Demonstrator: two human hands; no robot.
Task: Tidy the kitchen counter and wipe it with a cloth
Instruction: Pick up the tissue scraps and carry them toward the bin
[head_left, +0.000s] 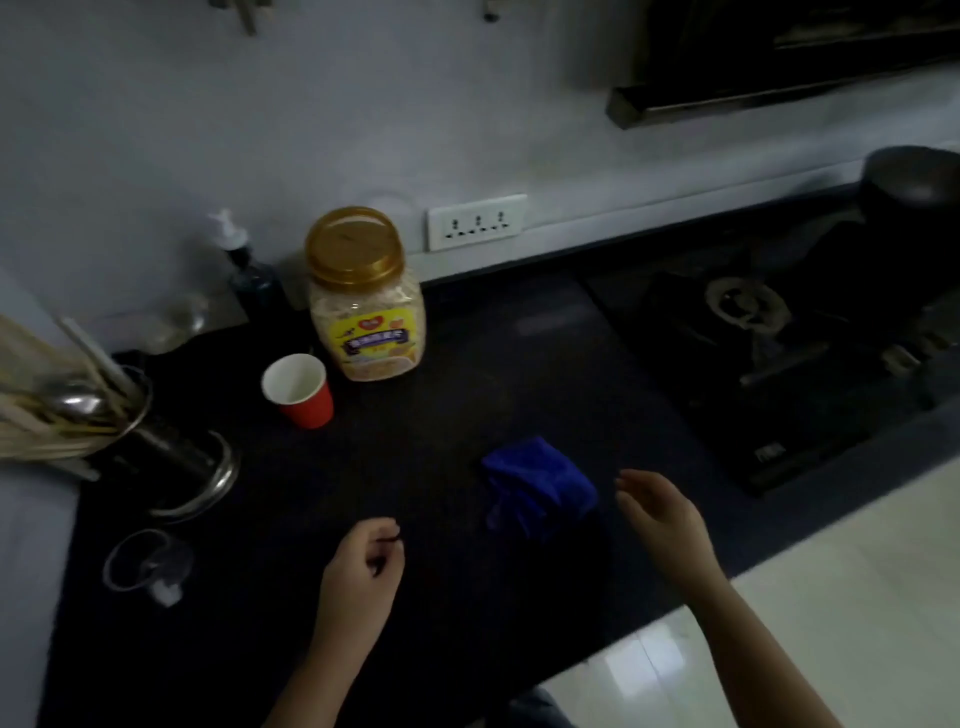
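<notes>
Hovering near the front edge of the counter (467, 364), the right hand (660, 512) lay open in the head view. Its fingers were relaxed, just beside the cloth (537, 486) but apart from it. The cloth sat crumpled near the front edge, on the side toward the hob (753, 364). The left hand (363, 561) hung over the front edge with fingers curled in. A thin dark streak showed at its fingertips, and whether it pinched anything could not be told. The cup (298, 389) stood upright just beside the jar (363, 296) toward the back edge. A holder (171, 452) leaned at the left edge, with a clear glass (148, 566) near the front-left corner.

A wide sweep of the cloth would likely tip the light cup. The glass, hard to see in the dim light, could get knocked off.
</notes>
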